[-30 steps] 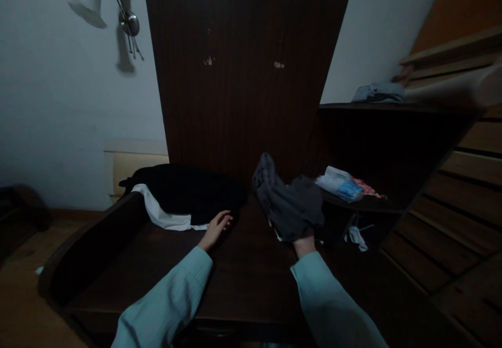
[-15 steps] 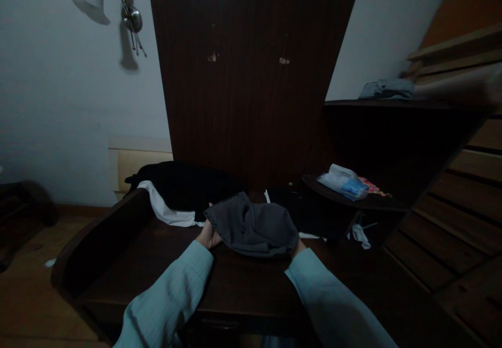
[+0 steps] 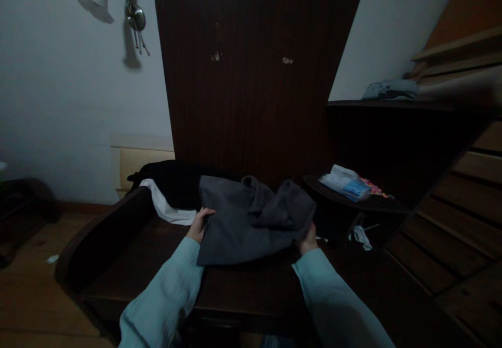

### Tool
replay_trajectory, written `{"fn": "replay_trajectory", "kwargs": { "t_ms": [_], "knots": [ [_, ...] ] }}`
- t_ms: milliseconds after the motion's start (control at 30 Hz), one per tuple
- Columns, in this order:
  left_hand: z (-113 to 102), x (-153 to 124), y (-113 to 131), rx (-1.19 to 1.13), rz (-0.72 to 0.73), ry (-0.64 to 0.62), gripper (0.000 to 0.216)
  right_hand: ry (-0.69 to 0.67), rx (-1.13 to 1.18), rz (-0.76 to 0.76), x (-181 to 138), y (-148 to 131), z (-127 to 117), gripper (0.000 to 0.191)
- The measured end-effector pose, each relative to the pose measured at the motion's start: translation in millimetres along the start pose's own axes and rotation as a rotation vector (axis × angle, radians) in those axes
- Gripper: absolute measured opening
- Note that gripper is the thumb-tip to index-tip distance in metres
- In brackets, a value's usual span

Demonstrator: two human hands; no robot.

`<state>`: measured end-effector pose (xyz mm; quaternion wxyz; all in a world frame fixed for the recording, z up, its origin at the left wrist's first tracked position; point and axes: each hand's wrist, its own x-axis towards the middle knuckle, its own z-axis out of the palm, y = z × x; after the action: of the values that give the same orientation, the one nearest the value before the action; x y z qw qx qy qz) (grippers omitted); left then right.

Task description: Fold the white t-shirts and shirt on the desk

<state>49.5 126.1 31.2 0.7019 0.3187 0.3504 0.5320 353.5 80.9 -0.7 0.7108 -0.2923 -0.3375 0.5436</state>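
A dark grey piece of clothing (image 3: 239,227), partly bunched, spreads between my two hands over the dark wooden desk (image 3: 129,269). My left hand (image 3: 199,223) is closed on its left edge, thumb on top and the other fingers underneath. At the lower right side, my right hand (image 3: 308,240) grips the cloth, with most of its fingers hidden behind the fabric. The exact kind of garment cannot be made out. Behind it on the left lie a black cloth (image 3: 176,180) and a white cloth (image 3: 167,209).
A corner shelf (image 3: 392,204) at right carries a blue-and-white plastic packet (image 3: 347,182) and something pink. Folded fabric (image 3: 392,89) lies on the upper shelf. A tall dark panel (image 3: 251,76) rises behind the desk, with a wall lamp (image 3: 98,0) to its left.
The grey garment has opened out from a compact bundle into a wider, flatter spread. My hands have moved apart, the left one leftward and the right one slightly rightward.
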Motion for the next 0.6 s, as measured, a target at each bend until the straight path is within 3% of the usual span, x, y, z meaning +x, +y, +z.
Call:
{"fn": "replay_trajectory", "kwargs": {
  "t_ms": [100,200,267,333,467,533,600],
  "knots": [
    [-16,9,14,0.075,0.208,0.172,0.033,-0.005,0.116,0.034,4,-6,14,0.03],
    [-28,22,17,0.336,0.533,0.451,0.052,-0.006,0.113,0.031,8,-7,27,0.036],
    [-29,27,13,0.541,0.716,0.547,0.063,0.014,0.041,0.036,10,-5,31,0.034],
    [-26,27,5,0.744,0.815,0.436,0.063,0.031,-0.053,0.053,11,-2,31,0.038],
    [-15,18,-12,1.249,0.747,-0.043,0.068,0.045,-0.254,0.055,9,6,30,0.052],
    [-11,14,-17,1.483,0.707,-0.149,0.072,0.024,-0.378,0.062,7,13,31,0.058],
    [-10,13,-19,1.614,0.676,-0.171,0.062,-0.031,-0.513,0.097,8,24,32,0.074]
  ]
}}
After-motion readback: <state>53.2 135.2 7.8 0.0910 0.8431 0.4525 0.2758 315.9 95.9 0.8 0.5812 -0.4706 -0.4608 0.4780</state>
